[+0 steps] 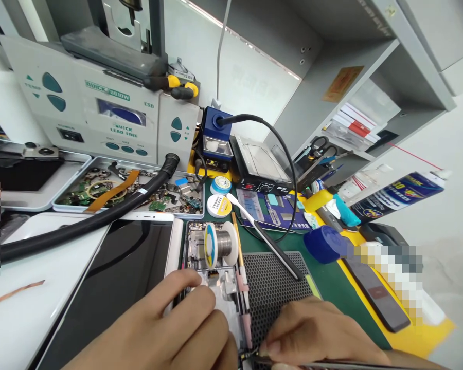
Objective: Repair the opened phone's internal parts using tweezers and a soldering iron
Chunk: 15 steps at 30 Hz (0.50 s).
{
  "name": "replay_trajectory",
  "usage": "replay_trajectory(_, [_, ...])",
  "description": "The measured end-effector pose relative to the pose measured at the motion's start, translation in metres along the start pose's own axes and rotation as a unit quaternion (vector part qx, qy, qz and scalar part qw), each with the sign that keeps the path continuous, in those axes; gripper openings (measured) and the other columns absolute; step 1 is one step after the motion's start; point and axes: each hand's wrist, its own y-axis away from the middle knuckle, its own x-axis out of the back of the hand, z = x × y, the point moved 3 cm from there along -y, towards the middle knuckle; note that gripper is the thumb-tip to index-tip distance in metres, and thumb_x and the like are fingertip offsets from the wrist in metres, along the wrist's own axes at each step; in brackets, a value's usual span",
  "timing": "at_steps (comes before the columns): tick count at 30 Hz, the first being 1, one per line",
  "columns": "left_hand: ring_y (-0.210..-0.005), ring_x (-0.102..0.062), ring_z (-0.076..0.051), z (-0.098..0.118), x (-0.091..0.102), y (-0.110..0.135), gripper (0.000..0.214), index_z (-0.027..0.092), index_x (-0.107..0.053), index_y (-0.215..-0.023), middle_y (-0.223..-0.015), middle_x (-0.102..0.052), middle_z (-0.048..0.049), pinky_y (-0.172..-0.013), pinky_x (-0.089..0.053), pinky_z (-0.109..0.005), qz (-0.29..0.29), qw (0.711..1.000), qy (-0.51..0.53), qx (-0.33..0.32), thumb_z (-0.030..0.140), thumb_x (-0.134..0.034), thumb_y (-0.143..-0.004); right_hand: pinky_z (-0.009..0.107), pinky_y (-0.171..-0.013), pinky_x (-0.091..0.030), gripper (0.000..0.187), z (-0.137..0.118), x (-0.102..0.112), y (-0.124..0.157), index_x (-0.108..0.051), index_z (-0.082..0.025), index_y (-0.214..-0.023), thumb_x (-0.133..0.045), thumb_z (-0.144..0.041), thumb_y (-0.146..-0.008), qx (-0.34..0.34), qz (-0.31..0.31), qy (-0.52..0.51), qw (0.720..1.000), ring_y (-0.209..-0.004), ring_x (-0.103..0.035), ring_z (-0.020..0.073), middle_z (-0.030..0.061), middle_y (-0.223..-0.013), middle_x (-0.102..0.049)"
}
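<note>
An opened phone body (216,275) lies on the green mat, its circuit board exposed, with a spool of solder wire (220,244) resting on its upper part. My left hand (170,329) lies on the phone's lower half, fingers curled and pressed onto the board. My right hand (324,331) sits at the phone's lower right corner, pinching thin metal tweezers (332,365) whose tip points at the board's bottom edge. A white-framed tablet (116,277) with a dark screen lies just left of the phone.
A soldering station (92,108) stands at the back left, its black hose (100,216) crossing a tray of circuit parts (139,192). A blue iron holder (215,139), a hot plate (260,164), flux tins (219,204), a perforated black pad (273,288), a blue cap (326,244), a tube (397,195) and a dark phone (374,293) surround the mat.
</note>
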Motion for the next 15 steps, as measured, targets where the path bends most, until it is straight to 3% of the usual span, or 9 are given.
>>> replay_trajectory(3, [-0.090, -0.057, -0.021, 0.002, -0.001, 0.001, 0.013, 0.024, -0.074, -0.089, -0.086, -0.068, 0.0033, -0.108, -0.047, -0.042, 0.001, 1.000, 0.007, 0.002, 0.028, -0.077, -0.102, 0.018, -0.048, -0.056, 0.013, 0.011, -0.012, 0.009, -0.074, -0.019, -0.099, -0.066, -0.027, -0.106, 0.061, 0.102, 0.011, 0.993, -0.048, -0.073, 0.0112, 0.0019, -0.070, -0.080])
replay_trajectory(5, [-0.088, -0.056, -0.020, 0.002, -0.002, 0.000, 0.016, 0.023, -0.073, -0.088, -0.084, -0.066, 0.0032, -0.107, -0.047, -0.042, 0.010, 1.000, 0.005, 0.007, 0.023, -0.072, -0.104, 0.018, -0.045, -0.053, 0.013, 0.016, -0.017, 0.012, -0.073, -0.019, -0.098, -0.067, -0.027, -0.106, 0.070, 0.125, 0.016, 0.990, -0.046, -0.072, 0.0108, 0.0007, -0.068, -0.078])
replay_trajectory(9, [-0.083, -0.055, -0.020, 0.001, -0.004, -0.003, 0.027, 0.022, -0.070, -0.087, -0.081, -0.065, 0.0029, -0.102, -0.049, -0.041, 0.033, 0.999, 0.012, 0.007, 0.008, -0.058, -0.106, 0.019, -0.047, -0.054, 0.013, 0.018, -0.021, 0.012, -0.074, -0.018, -0.097, -0.070, -0.028, -0.105, 0.071, 0.117, 0.017, 0.990, -0.049, -0.074, 0.0106, -0.0011, -0.068, -0.077])
replay_trajectory(13, [-0.082, -0.057, -0.019, 0.002, -0.002, -0.006, 0.027, 0.022, -0.070, -0.087, -0.081, -0.067, 0.0033, -0.100, -0.050, -0.041, 0.045, 0.999, 0.014, 0.013, 0.006, -0.057, -0.105, 0.018, -0.046, -0.054, 0.017, 0.014, -0.017, 0.009, -0.074, -0.020, -0.094, -0.070, -0.031, -0.107, 0.069, 0.154, 0.023, 0.985, -0.045, -0.072, 0.0098, -0.0016, -0.065, -0.077])
replay_trajectory(15, [-0.079, -0.056, -0.020, 0.002, -0.001, -0.008, 0.033, 0.022, -0.069, -0.084, -0.077, -0.066, 0.0034, -0.096, -0.050, -0.040, 0.050, 0.999, 0.010, 0.014, 0.005, -0.054, -0.107, 0.018, -0.050, -0.058, 0.018, 0.006, -0.009, 0.004, -0.076, -0.019, -0.094, -0.068, -0.029, -0.107, 0.056, 0.138, 0.017, 0.989, -0.049, -0.074, 0.0110, 0.0008, -0.068, -0.080])
